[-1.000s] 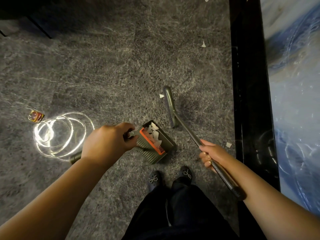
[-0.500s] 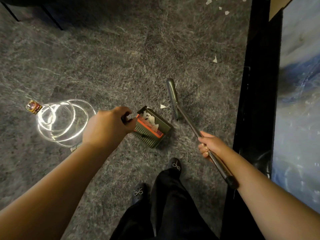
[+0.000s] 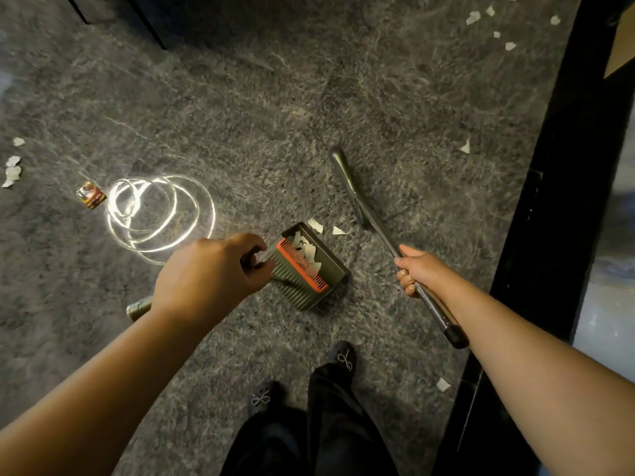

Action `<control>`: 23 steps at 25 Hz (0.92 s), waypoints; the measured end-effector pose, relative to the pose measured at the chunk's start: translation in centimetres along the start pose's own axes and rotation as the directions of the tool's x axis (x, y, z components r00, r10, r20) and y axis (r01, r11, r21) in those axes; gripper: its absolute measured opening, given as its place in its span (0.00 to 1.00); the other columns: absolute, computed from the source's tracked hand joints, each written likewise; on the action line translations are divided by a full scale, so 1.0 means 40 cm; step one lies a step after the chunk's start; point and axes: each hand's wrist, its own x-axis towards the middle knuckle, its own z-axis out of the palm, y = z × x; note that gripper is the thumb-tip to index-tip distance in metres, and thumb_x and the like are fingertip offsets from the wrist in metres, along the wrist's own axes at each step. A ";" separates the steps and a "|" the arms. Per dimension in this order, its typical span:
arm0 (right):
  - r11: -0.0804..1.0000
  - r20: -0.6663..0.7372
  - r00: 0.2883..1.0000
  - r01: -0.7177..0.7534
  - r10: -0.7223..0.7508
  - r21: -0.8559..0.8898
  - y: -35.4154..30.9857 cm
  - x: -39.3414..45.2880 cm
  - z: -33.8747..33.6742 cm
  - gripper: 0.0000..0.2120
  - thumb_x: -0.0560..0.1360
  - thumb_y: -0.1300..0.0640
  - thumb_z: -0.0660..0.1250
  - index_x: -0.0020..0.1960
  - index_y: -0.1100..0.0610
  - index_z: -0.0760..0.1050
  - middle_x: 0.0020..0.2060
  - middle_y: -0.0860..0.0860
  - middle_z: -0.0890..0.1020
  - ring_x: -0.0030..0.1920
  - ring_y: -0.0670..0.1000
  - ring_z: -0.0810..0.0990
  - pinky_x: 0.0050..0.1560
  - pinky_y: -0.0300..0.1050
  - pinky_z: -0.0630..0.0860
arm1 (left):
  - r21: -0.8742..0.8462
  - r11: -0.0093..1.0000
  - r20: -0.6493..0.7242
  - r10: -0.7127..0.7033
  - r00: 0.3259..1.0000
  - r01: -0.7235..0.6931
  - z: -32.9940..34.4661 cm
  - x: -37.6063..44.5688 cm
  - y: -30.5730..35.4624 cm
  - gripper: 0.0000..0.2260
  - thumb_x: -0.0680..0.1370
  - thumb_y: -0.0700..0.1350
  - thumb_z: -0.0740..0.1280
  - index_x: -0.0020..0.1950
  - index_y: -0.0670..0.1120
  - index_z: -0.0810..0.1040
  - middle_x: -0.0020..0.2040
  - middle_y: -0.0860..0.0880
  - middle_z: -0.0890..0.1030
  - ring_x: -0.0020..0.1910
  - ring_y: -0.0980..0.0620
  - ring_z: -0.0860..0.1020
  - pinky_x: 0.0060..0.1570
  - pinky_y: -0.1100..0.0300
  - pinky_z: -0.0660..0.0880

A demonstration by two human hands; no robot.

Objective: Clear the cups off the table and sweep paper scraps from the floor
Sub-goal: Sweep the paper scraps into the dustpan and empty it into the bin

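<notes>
A green dustpan point(image 3: 335, 269) with an orange comb strip stands on the grey floor and holds several white paper scraps. My left hand point(image 3: 206, 273) grips the dustpan's long handle, whose end sticks out below my wrist. My right hand point(image 3: 417, 273) grips the metal broom handle point(image 3: 385, 238); the broom head point(image 3: 347, 180) rests on the floor beyond the pan. Two scraps point(image 3: 338, 231) lie at the pan's mouth. More scraps lie at the far right point(image 3: 472, 18), mid right point(image 3: 465, 147), far left point(image 3: 13, 170) and near my feet point(image 3: 442, 384).
A black table base point(image 3: 556, 187) runs along the right side, with a blue-white top point(image 3: 611, 304) beside it. A small colourful wrapper point(image 3: 90, 195) lies left of a bright ring-shaped light reflection point(image 3: 158, 214). Dark furniture legs point(image 3: 147, 22) stand at the top left. My feet point(image 3: 340, 359) are below the pan.
The view has shifted forward, so more scraps show at the top and left. The dustpan has moved up to the scraps, and the broom head has drawn one scrap toward its mouth.
</notes>
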 end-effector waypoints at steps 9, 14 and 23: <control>0.974 0.190 0.971 -0.110 0.148 -0.196 -0.009 0.009 0.077 0.27 0.81 0.64 0.56 0.77 0.49 0.54 0.27 0.50 0.68 0.19 0.43 0.64 0.18 0.34 0.63 | -0.003 1.000 0.010 -0.007 1.000 0.007 0.004 0.020 0.001 0.13 0.73 0.59 0.66 0.51 0.53 0.81 0.33 0.53 0.81 0.28 0.49 0.78 0.27 0.55 0.77; 0.977 0.228 0.951 -0.191 0.208 -0.094 0.033 -0.111 0.028 0.25 0.81 0.63 0.56 0.76 0.48 0.57 0.23 0.50 0.69 0.18 0.43 0.63 0.16 0.33 0.62 | 0.043 0.999 0.055 -0.022 0.998 0.019 0.003 0.009 -0.007 0.12 0.75 0.59 0.65 0.52 0.55 0.80 0.34 0.53 0.81 0.30 0.51 0.78 0.29 0.56 0.78; 0.995 0.112 0.989 -0.099 0.097 0.011 0.074 -0.223 0.019 0.27 0.81 0.64 0.57 0.77 0.49 0.56 0.24 0.51 0.68 0.17 0.43 0.63 0.16 0.32 0.61 | -0.022 0.999 0.008 -0.043 0.999 0.043 -0.006 -0.023 -0.033 0.13 0.73 0.60 0.69 0.53 0.55 0.81 0.35 0.53 0.82 0.31 0.50 0.79 0.28 0.57 0.77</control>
